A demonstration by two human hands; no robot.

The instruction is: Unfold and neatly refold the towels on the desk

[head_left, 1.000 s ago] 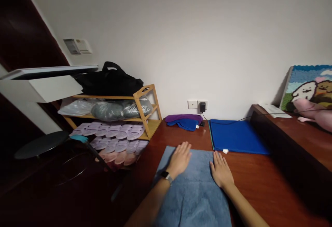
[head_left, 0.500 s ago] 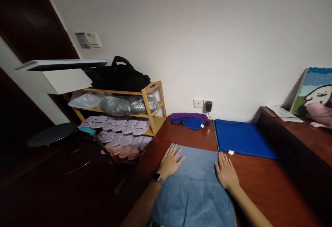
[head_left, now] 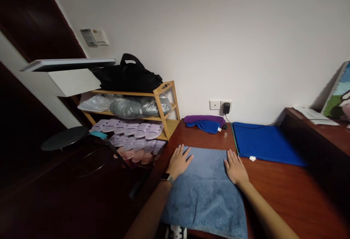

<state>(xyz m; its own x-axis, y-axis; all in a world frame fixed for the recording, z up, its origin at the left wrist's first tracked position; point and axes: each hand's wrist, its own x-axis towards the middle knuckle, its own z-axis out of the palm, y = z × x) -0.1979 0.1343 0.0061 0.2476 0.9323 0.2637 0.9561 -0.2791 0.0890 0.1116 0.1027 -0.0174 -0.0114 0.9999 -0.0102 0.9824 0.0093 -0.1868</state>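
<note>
A grey-blue towel [head_left: 205, 191] lies spread flat on the reddish wooden table [head_left: 276, 188]. My left hand [head_left: 179, 161], with a watch on its wrist, rests flat and open on the towel's far left corner. My right hand [head_left: 235, 168] lies flat and open on the far right edge of the same towel. Neither hand holds anything.
A bright blue mat [head_left: 264, 143] lies behind the towel on the right. Folded purple and blue cloths [head_left: 204, 122] sit by the wall socket [head_left: 221, 105]. At the left stands a wooden rack [head_left: 161, 109] with slippers and a black bag [head_left: 128, 75]. A dark raised ledge [head_left: 311, 137] runs along the right.
My left hand slid from the towel's middle out to its left corner. The right hand stayed near the right edge. The view shifted left and the towel looks smoother.
</note>
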